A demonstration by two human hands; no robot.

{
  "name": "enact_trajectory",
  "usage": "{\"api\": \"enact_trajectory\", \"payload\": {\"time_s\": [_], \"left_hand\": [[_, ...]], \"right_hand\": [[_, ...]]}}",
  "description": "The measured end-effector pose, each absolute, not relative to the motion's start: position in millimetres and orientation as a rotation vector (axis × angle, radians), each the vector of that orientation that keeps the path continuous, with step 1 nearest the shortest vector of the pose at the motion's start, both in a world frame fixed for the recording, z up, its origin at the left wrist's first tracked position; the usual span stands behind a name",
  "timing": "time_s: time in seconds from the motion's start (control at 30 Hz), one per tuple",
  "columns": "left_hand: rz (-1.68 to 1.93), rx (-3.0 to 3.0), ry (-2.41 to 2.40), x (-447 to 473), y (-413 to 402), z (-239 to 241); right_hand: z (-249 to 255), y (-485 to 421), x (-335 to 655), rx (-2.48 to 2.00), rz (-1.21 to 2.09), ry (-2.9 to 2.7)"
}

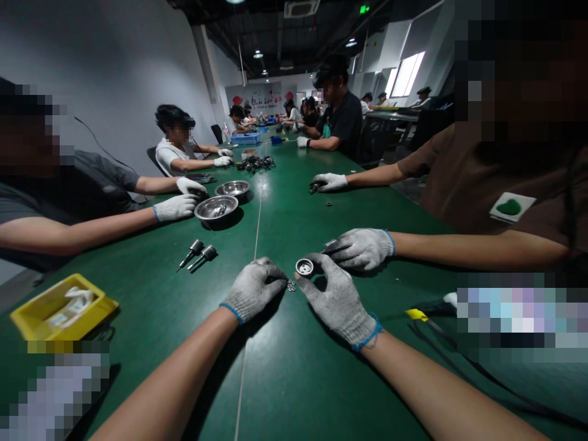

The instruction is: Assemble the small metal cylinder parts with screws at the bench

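Both my hands wear grey knit gloves with blue cuffs and rest on a green table [285, 380]. My right hand [337, 297] pinches a small round metal part [304, 266] between thumb and forefinger. My left hand [255, 288] is curled into a loose fist just left of it, fingertips beside a few tiny metal washers [291, 285] lying on the table between my hands. What the left fingers hold, if anything, is hidden.
A co-worker's gloved hand [361, 247] lies flat just behind my right hand. Two metal tools [197, 254] lie to the left, steel bowls [215, 207] beyond them, a yellow tray [62, 309] at the near left. Cables [441, 334] run at right. Other people sit along both sides.
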State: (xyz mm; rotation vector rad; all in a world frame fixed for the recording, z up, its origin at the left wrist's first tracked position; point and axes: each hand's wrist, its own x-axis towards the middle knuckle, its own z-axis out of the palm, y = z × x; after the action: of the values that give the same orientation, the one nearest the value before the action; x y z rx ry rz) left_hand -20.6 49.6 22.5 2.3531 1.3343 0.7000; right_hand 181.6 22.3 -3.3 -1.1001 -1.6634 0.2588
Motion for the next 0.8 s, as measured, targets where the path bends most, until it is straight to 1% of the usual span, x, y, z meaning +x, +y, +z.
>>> {"api": "enact_trajectory", "payload": {"time_s": [0.27,0.5,0.63,0.8], "left_hand": [[0.8,2.243,1.353,-20.8,48.7,25.7],[1.24,2.112,1.369,-12.8,35.1,50.0],[1.2,2.196,1.262,1.1,21.4,62.2],[1.181,2.29,1.267,9.3,13.8,62.8]], "right_hand": [[-0.6,22.9,183.5,-1.121,0.351,-1.702],[-1.7,22.0,181.5,-1.128,0.394,-1.695],[-1.1,21.2,182.6,-1.069,0.396,-1.714],[-2.8,21.4,183.4,-1.016,0.325,-1.732]]}}
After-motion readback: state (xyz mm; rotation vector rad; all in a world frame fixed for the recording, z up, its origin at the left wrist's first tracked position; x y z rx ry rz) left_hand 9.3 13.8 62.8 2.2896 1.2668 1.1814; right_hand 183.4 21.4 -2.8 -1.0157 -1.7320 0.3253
